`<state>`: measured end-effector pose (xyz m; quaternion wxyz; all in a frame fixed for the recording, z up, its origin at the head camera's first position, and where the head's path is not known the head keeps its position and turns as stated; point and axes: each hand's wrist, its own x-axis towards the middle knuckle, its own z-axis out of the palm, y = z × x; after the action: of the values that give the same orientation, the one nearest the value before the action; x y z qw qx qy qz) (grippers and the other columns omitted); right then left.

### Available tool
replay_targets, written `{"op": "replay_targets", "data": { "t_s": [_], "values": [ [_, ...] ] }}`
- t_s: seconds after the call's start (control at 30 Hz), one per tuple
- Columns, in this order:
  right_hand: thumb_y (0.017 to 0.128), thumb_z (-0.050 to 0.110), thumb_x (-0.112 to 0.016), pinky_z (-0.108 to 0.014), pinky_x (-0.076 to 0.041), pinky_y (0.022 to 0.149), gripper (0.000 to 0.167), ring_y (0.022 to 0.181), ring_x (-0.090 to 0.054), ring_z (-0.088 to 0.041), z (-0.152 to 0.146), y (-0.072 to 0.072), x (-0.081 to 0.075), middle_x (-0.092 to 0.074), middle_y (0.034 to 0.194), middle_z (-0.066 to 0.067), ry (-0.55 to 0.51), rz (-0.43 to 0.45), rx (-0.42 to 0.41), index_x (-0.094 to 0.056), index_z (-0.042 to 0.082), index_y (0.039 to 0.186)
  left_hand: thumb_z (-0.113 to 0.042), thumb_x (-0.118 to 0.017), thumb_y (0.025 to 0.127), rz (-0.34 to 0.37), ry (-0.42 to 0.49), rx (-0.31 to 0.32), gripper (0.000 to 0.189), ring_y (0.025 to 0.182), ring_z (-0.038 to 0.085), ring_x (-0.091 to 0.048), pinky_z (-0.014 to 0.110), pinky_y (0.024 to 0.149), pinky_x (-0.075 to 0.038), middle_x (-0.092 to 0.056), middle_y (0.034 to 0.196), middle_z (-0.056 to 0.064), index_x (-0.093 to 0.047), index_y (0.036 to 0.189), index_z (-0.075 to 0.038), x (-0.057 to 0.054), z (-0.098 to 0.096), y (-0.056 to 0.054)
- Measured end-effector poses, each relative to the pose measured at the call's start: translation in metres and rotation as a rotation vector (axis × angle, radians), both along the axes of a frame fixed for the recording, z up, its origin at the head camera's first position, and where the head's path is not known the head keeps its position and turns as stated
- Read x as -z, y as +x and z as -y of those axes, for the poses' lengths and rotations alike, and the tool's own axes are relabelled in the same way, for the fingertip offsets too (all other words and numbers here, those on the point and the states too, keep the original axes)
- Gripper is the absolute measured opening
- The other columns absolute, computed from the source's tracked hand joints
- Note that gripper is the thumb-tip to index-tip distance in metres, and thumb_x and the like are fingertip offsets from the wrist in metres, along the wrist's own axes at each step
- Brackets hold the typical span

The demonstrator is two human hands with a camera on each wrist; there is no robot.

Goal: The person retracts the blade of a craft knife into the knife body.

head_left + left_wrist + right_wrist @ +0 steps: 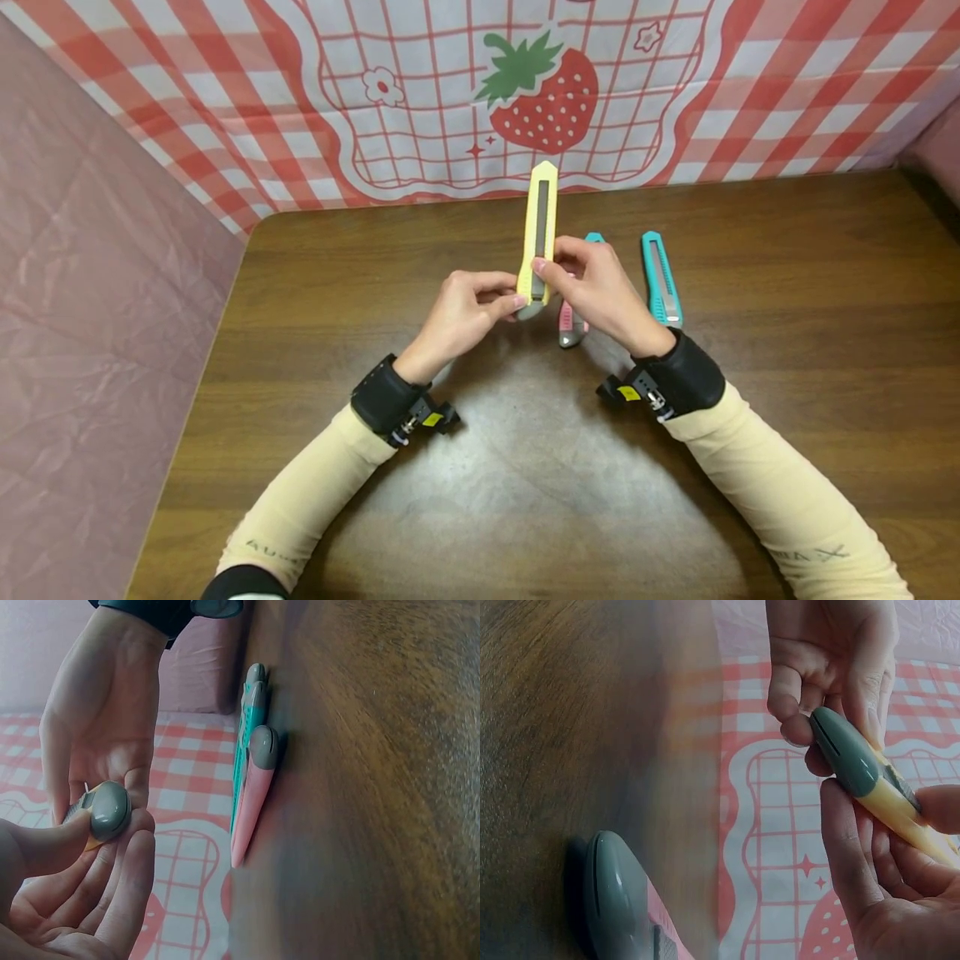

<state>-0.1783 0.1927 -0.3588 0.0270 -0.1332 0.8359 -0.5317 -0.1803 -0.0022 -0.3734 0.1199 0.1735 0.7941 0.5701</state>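
Observation:
Both hands hold a yellow utility knife (542,225) up off the table, its tip pointing away toward the cloth. My left hand (467,312) pinches the knife near its grey end cap (111,811) between thumb and fingers. From the other side, my right hand (603,287) grips the body, with the thumb on the dark slot along its face. Below the right hand lies a pink utility knife (567,323), partly covered by that hand. A teal tip (595,237) shows just beyond the right knuckles, most of that knife hidden.
Another teal utility knife (662,279) lies on the wooden table (337,283) to the right of the right hand. Behind the table hangs a red-and-white checked cloth (420,100) with a strawberry print. A pink cloth (90,333) drapes down the left side.

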Motion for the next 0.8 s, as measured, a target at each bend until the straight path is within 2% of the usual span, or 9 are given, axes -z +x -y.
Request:
{"op": "replay_targets", "data": {
  "t_s": [0.2,0.4,0.6,0.8],
  "values": [
    [0.101,0.020,-0.057,-0.019,-0.051,0.068,0.026,0.076,-0.063,-0.004,-0.0009,0.0013,-0.0016,-0.068,0.100,-0.018,-0.011,0.015,-0.003,-0.065,-0.001,0.114,-0.008,-0.068,0.092,-0.007,0.006,-0.009,0.022,0.080,0.020,-0.074,0.035,0.078,-0.062,-0.075,0.104,0.016,-0.072,0.112,0.000,-0.0003,0.0001,-0.0010],
    [0.101,0.020,-0.055,-0.025,-0.051,0.061,0.026,0.067,-0.057,-0.009,0.0004,0.0010,-0.0014,-0.058,0.090,-0.013,0.014,0.037,-0.011,-0.068,-0.002,0.107,-0.009,-0.069,0.091,-0.010,-0.003,-0.034,0.023,0.080,0.020,-0.074,0.027,0.075,-0.061,-0.075,0.103,0.017,-0.072,0.112,0.000,0.0004,-0.0003,-0.0013],
    [0.101,0.018,-0.056,-0.020,-0.044,0.062,0.025,0.073,-0.051,-0.011,0.0003,0.0006,-0.0012,-0.059,0.087,-0.013,0.033,0.022,-0.002,-0.070,-0.002,0.106,-0.009,-0.069,0.091,-0.019,-0.009,-0.040,0.022,0.079,0.019,-0.074,0.032,0.077,-0.062,-0.076,0.101,0.016,-0.072,0.111,0.000,0.0012,-0.0006,-0.0005],
    [0.101,0.016,-0.055,-0.020,-0.044,0.066,0.025,0.079,-0.052,-0.013,-0.0004,0.0008,0.0002,-0.059,0.093,-0.014,0.047,0.028,-0.016,-0.069,-0.003,0.110,-0.008,-0.070,0.091,-0.020,-0.002,-0.038,0.022,0.078,0.019,-0.074,0.036,0.077,-0.062,-0.076,0.101,0.017,-0.072,0.111,0.000,0.0026,-0.0009,-0.0005]
  ]
}}
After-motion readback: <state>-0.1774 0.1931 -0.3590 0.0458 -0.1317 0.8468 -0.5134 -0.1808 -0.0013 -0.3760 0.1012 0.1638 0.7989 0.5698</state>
